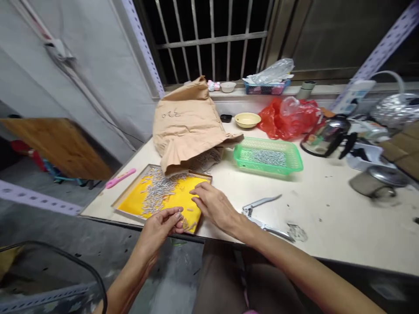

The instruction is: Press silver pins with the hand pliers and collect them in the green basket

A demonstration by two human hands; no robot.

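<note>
1. The left hand (162,224) is hovering at the near edge of the yellow tray (134,201); its fingertips are pinching together on a few small metal pins (178,215), clamped lightly between thumb and fingers.
2. The right hand (214,205) is lying palm down over the tray's near right corner; its fingers are spreading flat and apart, touching the loose pins there, gripping nothing that shows.
3. A heap of the same metal pins (159,192) is lying across the middle of the tray; more are spilling out from under the brown paper bag (188,124) slumping over the tray's far edge.
4. A green basket (293,163) holding more pins is sitting beyond the right hand; metal pliers (262,213) are lying just beside the right wrist; a pink tool (120,178) is resting left of the tray; the table (343,218) is bearing it all.
</note>
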